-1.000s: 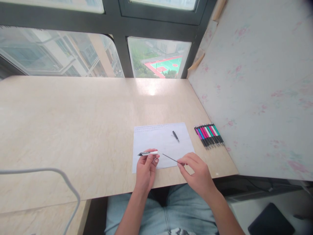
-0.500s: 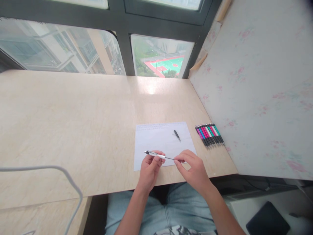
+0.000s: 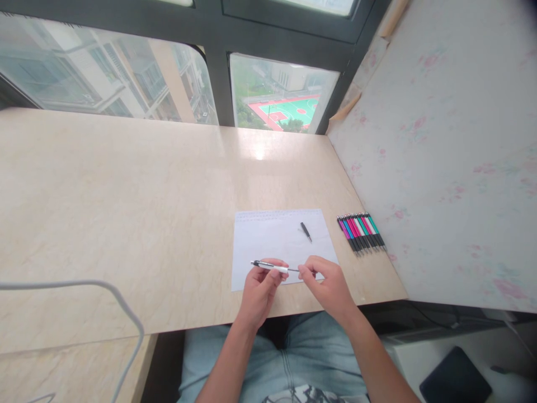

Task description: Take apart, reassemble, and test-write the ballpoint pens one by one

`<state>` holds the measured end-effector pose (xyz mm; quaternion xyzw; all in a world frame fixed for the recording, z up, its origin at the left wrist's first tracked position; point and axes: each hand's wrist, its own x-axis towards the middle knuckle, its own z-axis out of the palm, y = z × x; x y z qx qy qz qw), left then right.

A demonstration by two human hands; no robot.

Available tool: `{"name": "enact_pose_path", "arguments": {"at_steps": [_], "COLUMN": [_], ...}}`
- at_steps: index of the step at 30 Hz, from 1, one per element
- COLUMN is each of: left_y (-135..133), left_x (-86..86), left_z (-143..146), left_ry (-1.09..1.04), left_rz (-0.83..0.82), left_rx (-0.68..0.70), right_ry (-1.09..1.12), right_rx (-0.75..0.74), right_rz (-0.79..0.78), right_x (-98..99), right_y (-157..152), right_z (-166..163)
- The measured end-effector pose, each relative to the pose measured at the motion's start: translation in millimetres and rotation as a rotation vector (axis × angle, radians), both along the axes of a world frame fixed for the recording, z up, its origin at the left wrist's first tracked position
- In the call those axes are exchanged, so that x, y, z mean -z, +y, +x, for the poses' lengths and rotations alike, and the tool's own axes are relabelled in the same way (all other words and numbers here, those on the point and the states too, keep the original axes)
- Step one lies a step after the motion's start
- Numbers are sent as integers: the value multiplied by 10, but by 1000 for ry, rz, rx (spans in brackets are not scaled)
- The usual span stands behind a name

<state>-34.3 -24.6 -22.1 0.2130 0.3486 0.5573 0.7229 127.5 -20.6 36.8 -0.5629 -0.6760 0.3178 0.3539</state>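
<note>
Below the centre of the frame, the left hand [image 3: 260, 288] grips a white pen barrel [image 3: 271, 267] between thumb and fingers, and the right hand [image 3: 329, 284] pinches a thin dark refill [image 3: 293, 270]. Barrel and refill lie nearly in one line, running left to right with a slight downward slant; they meet at the barrel's right end, how deeply I cannot tell. Above the hands, on the paper sheet [image 3: 251, 240], a black grip section [image 3: 306, 232] lies aslant, tip toward the lower right, nearer the right hand.
</note>
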Motion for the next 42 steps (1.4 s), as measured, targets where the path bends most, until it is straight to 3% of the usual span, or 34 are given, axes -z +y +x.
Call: {"name": "enact_pose_path", "arguments": {"at_steps": [7,10,13,17,21,26,30,38,42], "left_y": [28,48,69,90,92,71,62,76,87], "left_x": [9,15,21,29,39,63,77,42,34], "left_z": [-18,-28,-41,-58,-61,-58,-61,-50,-47], "left_ry": [-119,-191,-255,-319,-342,-344,-324,-299,-297], "left_rz": [-67,-127,-166,-204,-223,-212,-199,-198,-216], "left_rx": [-78,-119,-138,-177,-205,-186,-182,-177,-195], "right_ry": [164,165,-216,-729,-939,-998,-768,264,626], "right_rx": [-70,24,156,125,73,74,54,148,219], "right_rz": [-115,-144,-38,-6,-68,-128,-144,-352,-324], "right_x": [-14,82,215,318,327,308,309,297,229], "right_y": [24,135,379,734,901,930,862,367,161], "right_z": [26,138,225,207,95,18,49,88,25]}}
